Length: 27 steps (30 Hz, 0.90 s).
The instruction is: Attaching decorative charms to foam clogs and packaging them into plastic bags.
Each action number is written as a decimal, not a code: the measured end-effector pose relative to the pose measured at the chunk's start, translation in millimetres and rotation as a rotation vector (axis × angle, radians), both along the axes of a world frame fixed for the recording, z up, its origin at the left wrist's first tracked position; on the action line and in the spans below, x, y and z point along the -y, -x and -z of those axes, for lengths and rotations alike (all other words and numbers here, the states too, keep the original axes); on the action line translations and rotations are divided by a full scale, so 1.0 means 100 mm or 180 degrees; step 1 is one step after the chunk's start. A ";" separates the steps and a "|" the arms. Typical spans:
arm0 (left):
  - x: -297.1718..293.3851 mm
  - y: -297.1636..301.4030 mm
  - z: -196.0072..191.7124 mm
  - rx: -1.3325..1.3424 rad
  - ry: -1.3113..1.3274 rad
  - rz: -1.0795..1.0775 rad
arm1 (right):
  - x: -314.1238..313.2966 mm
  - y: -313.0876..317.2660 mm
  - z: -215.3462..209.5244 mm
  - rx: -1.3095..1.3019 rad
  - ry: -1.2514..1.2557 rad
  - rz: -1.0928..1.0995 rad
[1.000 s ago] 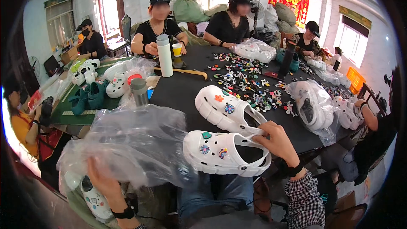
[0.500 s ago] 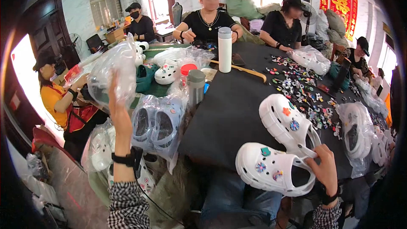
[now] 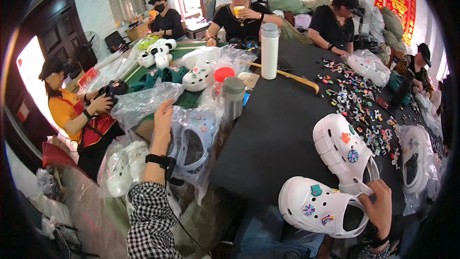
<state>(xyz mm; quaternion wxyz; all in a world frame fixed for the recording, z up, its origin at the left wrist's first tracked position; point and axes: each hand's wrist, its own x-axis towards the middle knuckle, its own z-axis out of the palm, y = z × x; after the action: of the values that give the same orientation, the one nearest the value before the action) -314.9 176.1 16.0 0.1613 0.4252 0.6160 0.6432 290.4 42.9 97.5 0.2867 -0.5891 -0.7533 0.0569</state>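
My right hand (image 3: pixel 378 205) grips a pair of white foam clogs by their heel straps. One clog (image 3: pixel 287 205) hangs nearer me; the other clog (image 3: pixel 330 136) lies beyond it, toes pointing left and away. Colourful charms, among them a rainbow and pinwheels, sit in their holes. On the left, my left hand (image 3: pixel 164 115) is closed on the edge of a clear plastic bag (image 3: pixel 143 101), which sags flat beyond the fingers. Just right of that hand, pale blue clogs (image 3: pixel 194 139) rest in a clear bag.
Loose charms (image 3: pixel 354 96) are scattered over the black table (image 3: pixel 258 139). A white bottle (image 3: pixel 269 52), a grey-lidded bottle (image 3: pixel 233 98), a red-lidded jar (image 3: pixel 224 76) and a wooden stick (image 3: pixel 287 76) stand or lie ahead. Bagged clogs (image 3: pixel 414 158) lie right. Several co-workers surround the table.
My left hand has come down with the plastic bag, which was raised and puffed out and now droops. The clogs in my right hand appear slightly lower and further right. A co-worker opposite has lifted a cup.
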 end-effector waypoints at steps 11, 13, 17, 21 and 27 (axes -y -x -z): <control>1.20 -1.50 -0.27 -0.0065 0.0071 0.1386 | -0.23 0.07 -0.05 -0.1828 0.0695 -0.0180; 1.44 -1.89 -0.34 -0.0285 -0.0077 0.1553 | -0.23 0.25 -0.13 -0.2181 0.0584 -0.0228; 1.78 -2.52 -0.15 -0.0233 -0.0337 0.2392 | -0.18 0.68 -0.02 -0.2582 0.0563 -0.0615; 1.92 -3.06 0.02 -0.0467 -0.0476 0.2353 | 0.20 1.01 -0.05 -0.1235 0.0180 -0.0970; 2.03 -3.26 0.10 -0.1064 -0.0406 0.1996 | 0.39 1.02 0.09 -0.0447 -0.0552 -0.1292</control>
<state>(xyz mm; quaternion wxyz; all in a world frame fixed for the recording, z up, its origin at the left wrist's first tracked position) 11.2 -27.1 5.5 0.2209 0.7021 0.4321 0.5211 188.2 4.2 88.2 0.3707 -0.3932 -0.8367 0.0893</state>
